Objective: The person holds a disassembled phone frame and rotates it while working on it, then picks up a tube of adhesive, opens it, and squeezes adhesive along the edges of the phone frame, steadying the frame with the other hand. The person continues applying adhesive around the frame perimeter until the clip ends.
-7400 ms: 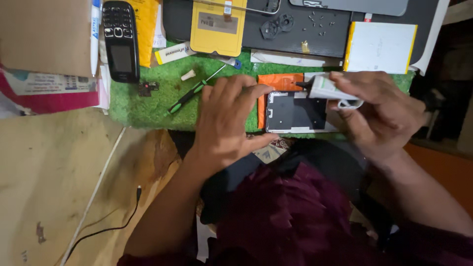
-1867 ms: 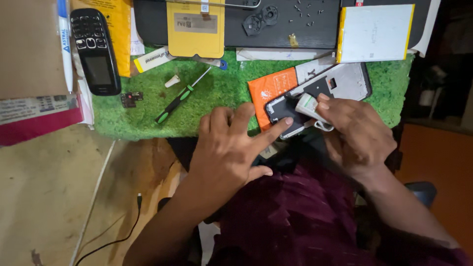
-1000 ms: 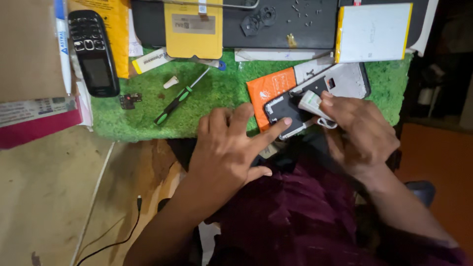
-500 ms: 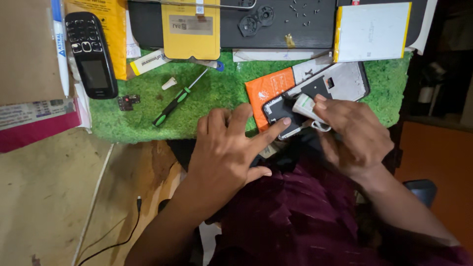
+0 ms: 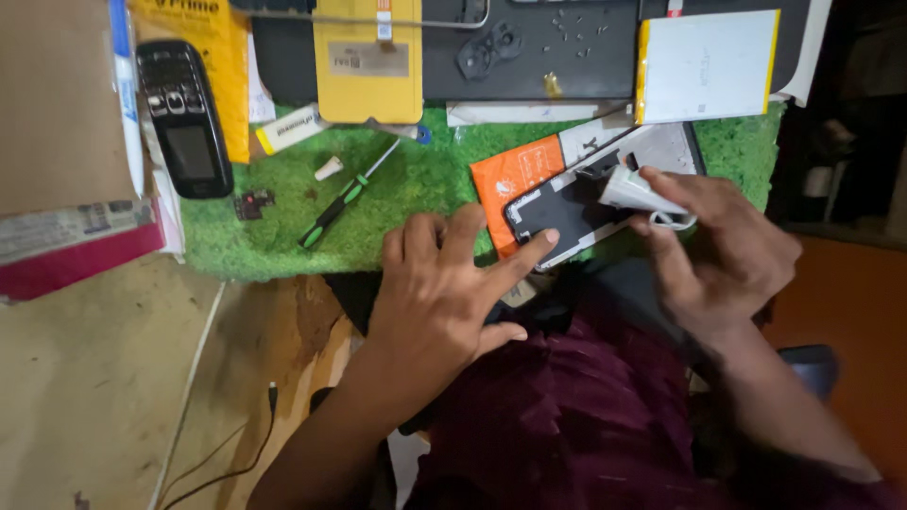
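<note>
We rest the left hand flat and open on the green mat, fingers spread, its index fingertip touching the near edge of the dark disassembled phone. The phone lies on the mat, partly over an orange sheet. The right hand is closed around a small white tube, its nozzle over the phone. A green-handled screwdriver lies to the left, well apart.
</note>
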Motion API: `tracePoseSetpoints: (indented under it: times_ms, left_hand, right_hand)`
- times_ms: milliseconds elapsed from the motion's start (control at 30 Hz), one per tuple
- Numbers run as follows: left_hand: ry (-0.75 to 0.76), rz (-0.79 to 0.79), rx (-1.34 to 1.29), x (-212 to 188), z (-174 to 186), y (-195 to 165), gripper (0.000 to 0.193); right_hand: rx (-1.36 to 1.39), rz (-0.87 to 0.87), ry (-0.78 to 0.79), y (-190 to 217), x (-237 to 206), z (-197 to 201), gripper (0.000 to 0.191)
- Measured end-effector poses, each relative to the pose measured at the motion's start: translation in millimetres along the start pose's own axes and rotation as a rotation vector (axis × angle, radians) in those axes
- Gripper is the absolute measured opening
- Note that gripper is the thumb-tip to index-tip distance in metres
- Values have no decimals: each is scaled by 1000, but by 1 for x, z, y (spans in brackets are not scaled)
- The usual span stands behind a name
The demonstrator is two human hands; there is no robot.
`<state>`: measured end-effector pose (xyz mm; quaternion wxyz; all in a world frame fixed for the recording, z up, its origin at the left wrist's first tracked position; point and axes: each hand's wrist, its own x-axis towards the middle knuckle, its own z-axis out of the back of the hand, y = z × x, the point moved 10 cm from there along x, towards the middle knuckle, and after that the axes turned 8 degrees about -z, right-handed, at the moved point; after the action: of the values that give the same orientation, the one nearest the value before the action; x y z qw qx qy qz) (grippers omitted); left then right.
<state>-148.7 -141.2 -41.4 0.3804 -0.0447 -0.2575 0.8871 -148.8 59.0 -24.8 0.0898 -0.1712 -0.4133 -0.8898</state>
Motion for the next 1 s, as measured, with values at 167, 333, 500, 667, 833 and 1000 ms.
tracePoseSetpoints:
  times_ms: [167,333,500,667,833,1000]
  left_hand:
    - [13,1,-5,4,2,-3,86]
    - [47,-17,-30,9,-5,0,81]
    - [58,-13,-82,10,-8,11,78]
    - [69,0,-121,12,-14,21,78]
    - [91,28,-74,14,-26,28,77]
    - [83,38,-92,15,-33,32,75]
  right_hand:
    - [371,-381,-65,-17,-11,9,26]
    - [111,-302,33,-8,-14,-1,39]
    - [125,-114,46,-3,-17,-12,33]
    - [63,-25,82,-6,-21,-22,31]
    - [17,2,118,-9,-21,-34,30]
    - [-25,-10,156,-11,-21,-43,33]
